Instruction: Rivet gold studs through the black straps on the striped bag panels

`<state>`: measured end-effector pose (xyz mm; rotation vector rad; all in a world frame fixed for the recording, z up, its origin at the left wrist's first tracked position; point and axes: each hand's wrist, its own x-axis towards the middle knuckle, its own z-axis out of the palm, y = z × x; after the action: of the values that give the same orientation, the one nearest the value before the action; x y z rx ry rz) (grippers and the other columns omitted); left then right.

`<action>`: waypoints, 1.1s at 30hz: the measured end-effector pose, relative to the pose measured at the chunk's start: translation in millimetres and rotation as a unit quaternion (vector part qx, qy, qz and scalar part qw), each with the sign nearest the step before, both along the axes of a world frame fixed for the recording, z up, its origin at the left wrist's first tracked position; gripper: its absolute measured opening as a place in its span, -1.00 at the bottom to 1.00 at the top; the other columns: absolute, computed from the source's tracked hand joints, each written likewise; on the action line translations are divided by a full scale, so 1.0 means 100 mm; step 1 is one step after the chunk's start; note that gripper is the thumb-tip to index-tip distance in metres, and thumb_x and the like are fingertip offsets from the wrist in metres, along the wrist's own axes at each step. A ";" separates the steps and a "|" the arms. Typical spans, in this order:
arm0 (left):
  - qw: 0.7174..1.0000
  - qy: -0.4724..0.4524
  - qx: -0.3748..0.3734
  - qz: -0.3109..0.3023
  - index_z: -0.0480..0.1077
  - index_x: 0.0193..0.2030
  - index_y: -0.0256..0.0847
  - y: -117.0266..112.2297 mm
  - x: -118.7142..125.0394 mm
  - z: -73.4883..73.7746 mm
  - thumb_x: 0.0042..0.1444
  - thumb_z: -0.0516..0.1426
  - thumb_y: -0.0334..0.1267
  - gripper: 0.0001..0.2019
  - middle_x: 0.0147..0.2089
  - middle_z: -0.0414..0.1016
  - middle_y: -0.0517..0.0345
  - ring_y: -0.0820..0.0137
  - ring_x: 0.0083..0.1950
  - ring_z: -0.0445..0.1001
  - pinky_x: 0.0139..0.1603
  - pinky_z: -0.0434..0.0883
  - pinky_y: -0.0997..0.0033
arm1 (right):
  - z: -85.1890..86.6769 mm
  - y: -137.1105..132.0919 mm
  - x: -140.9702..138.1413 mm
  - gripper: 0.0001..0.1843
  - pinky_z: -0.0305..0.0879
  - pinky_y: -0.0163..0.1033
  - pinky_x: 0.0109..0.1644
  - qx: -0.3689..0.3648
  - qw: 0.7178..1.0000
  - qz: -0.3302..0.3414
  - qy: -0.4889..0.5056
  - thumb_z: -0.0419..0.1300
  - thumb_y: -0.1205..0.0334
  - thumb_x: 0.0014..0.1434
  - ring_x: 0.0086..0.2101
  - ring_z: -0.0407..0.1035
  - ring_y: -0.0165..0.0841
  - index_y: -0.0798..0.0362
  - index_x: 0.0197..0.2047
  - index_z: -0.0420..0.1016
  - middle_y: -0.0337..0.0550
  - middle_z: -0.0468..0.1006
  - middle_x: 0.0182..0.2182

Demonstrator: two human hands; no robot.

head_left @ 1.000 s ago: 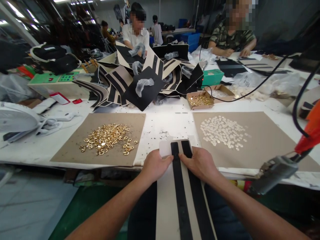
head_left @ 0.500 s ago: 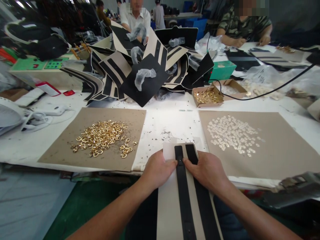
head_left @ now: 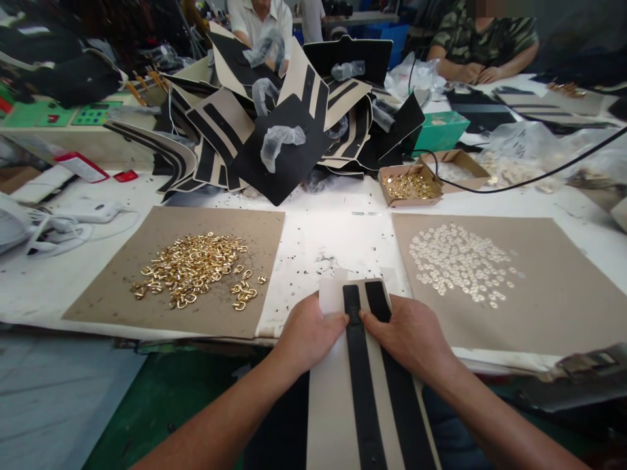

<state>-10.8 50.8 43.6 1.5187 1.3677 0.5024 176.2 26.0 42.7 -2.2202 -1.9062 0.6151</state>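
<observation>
A long beige panel with two black strips (head_left: 337, 405) extends from the table edge down toward my lap. My left hand (head_left: 311, 333) is closed on its left edge, thumb pressed on the left black strip near the top end. Closed on the right edge is my right hand (head_left: 414, 333), its thumb tip beside the same spot. Between the thumbs a small dark fitting (head_left: 353, 317) shows on the strip. The fingers of both hands are hidden under the panel. Gold metal D-shaped rings (head_left: 196, 267) lie heaped to the left, and small pale washers (head_left: 460, 261) are spread to the right.
Brown sheets (head_left: 264, 228) lie under the rings and washers. Behind them rises a stack of striped panels (head_left: 289, 143) with plastic-wrapped handles. A small carton (head_left: 416, 201) holds gold pieces. A black cable (head_left: 519, 186) crosses the right side. Two people sit across the table.
The camera view has shifted slightly. Both hands keep the same grip on the panel, with the thumbs at the same spot. The co-worker at right has brought both hands closer together.
</observation>
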 end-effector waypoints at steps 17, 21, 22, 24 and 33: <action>0.934 0.121 0.322 -0.094 0.51 0.05 -0.12 -0.22 0.07 -0.10 0.09 0.34 -0.30 -0.64 0.19 0.53 0.05 0.16 0.27 0.43 0.35 0.38 0.05 | 0.11 0.02 -0.03 -0.71 0.23 -0.21 -0.28 0.024 0.999 0.025 0.019 0.18 0.02 0.24 -0.26 0.56 -0.09 -0.01 -0.21 0.67 -0.02 0.68 -0.30; 0.945 0.083 0.312 -0.046 0.54 0.00 -0.12 -0.23 0.08 -0.20 0.07 0.35 -0.32 -0.67 0.17 0.53 0.09 0.19 0.26 0.43 0.36 0.37 0.07 | 0.09 -0.05 0.19 -0.70 0.24 -0.29 -0.30 0.075 0.987 0.018 0.141 0.26 0.04 0.18 -0.34 0.51 -0.25 0.01 -0.10 0.62 -0.16 0.64 -0.36; 0.946 0.079 0.311 -0.043 0.53 0.00 -0.11 -0.24 0.07 -0.21 0.07 0.35 -0.32 -0.67 0.18 0.53 0.10 0.20 0.27 0.43 0.37 0.36 0.06 | 0.07 -0.08 0.29 -0.68 0.24 -0.30 -0.30 0.097 0.980 0.000 0.174 0.25 0.05 0.18 -0.38 0.48 -0.29 0.02 -0.06 0.60 -0.21 0.61 -0.40; 0.947 0.077 0.308 -0.042 0.53 -0.01 -0.09 -0.26 0.06 -0.21 0.06 0.35 -0.33 -0.67 0.18 0.53 0.13 0.21 0.27 0.42 0.36 0.36 0.05 | 0.02 -0.16 0.55 -0.68 0.25 -0.29 -0.30 0.142 0.968 -0.050 0.199 0.21 0.06 0.22 -0.43 0.44 -0.31 0.04 -0.05 0.58 -0.27 0.55 -0.47; 0.952 0.042 0.301 -0.032 0.53 -0.05 -0.09 -0.27 0.02 -0.17 0.01 0.37 -0.35 -0.67 0.15 0.55 0.13 0.19 0.25 0.43 0.33 0.34 0.04 | -0.21 -0.36 1.27 -0.69 0.37 -0.12 -0.11 0.186 0.975 -0.081 0.095 0.13 0.07 0.27 -0.26 0.50 -0.18 0.02 -0.11 0.64 -0.13 0.63 -0.29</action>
<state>-8.8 23.6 26.5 2.0860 1.2855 0.8772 303.3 -10.5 21.6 -1.9746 -1.5765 0.3909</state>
